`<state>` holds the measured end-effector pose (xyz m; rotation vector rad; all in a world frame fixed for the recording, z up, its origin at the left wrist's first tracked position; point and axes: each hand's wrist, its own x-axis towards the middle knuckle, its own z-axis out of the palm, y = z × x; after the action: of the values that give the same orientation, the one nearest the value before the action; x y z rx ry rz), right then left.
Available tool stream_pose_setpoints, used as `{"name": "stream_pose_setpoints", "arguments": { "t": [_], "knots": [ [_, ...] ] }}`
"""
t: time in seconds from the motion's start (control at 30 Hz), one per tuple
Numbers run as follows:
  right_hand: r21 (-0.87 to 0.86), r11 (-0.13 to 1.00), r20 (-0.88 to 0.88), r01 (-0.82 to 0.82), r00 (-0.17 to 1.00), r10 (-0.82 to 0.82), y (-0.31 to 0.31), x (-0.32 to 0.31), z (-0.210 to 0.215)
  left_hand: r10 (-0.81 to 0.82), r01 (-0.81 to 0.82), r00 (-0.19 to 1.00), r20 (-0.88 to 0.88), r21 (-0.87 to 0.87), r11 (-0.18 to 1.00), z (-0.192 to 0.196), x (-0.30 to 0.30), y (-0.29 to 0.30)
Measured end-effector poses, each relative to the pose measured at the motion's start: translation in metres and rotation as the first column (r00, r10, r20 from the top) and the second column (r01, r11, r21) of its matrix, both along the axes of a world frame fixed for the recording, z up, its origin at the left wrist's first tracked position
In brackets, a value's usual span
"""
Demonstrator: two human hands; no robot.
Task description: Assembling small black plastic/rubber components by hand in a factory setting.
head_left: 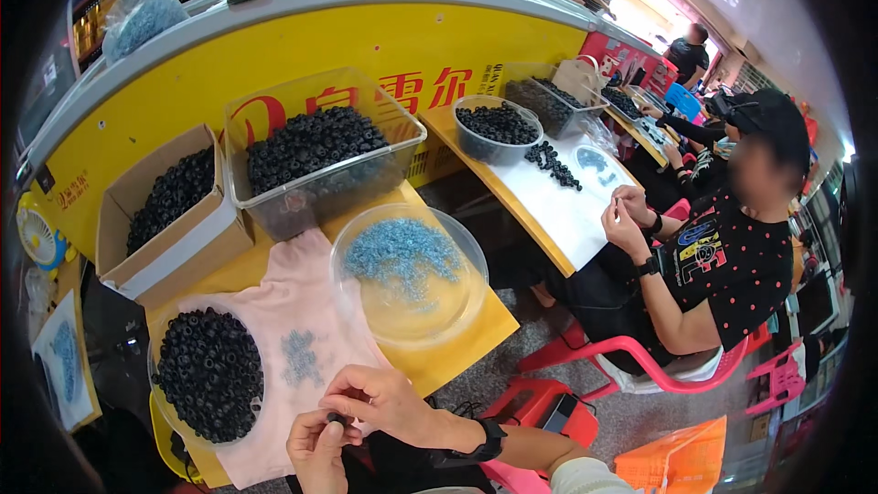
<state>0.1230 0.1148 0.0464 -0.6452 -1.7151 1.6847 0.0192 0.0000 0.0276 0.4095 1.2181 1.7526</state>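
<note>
My left hand (315, 450) is closed, with a small black round part (336, 418) pinched between thumb and fingers. Just above it, my right hand (382, 401) has its thumb and fingertips pressed together against the same part; anything tiny between them is too small to make out. Both hands are over the front of a pink cloth (285, 297). To their left stands a round clear tub (154, 375) full of black ring-shaped parts (208, 370). Small blue-grey pieces (300, 357) lie scattered on the cloth, and more blue pieces (402, 249) fill part of a round clear container (430, 316).
Behind the tubs stand a cardboard box (187, 242) and a clear plastic bin (320, 197), both holding black parts. At right, a co-worker (732, 238) sits on a pink chair (640, 361) by another table (549, 210). An orange basket (677, 457) is on the floor.
</note>
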Motion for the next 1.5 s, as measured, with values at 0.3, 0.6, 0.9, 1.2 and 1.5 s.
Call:
{"name": "stream_pose_setpoints", "arguments": {
  "t": [0.3,0.6,0.9,1.2,1.5],
  "knots": [
    [0.682,0.731,0.263,-0.034,0.944,-0.201,0.023,-0.006,-0.055,0.003,-0.009,0.998,-0.066,-0.098,0.995,-0.019,-0.025,-0.005],
    [0.545,0.837,0.308,0.046,0.918,-0.251,0.022,-0.011,-0.042,-0.036,0.036,0.999,-0.005,-0.001,0.999,-0.006,-0.034,-0.009],
    [0.146,0.971,0.303,-0.190,0.943,0.139,-0.001,-0.011,0.013,-0.010,0.014,0.987,-0.161,0.024,1.000,-0.011,-0.026,-0.015],
    [0.019,0.990,0.247,0.139,0.959,-0.139,-0.002,-0.007,-0.004,-0.013,0.009,0.986,-0.168,-0.024,1.000,-0.013,-0.035,-0.028],
    [0.726,0.680,0.357,-0.102,0.901,-0.246,-0.006,0.002,-0.048,-0.002,-0.005,0.986,-0.166,-0.042,0.999,-0.020,-0.040,-0.036]
  ]
}}
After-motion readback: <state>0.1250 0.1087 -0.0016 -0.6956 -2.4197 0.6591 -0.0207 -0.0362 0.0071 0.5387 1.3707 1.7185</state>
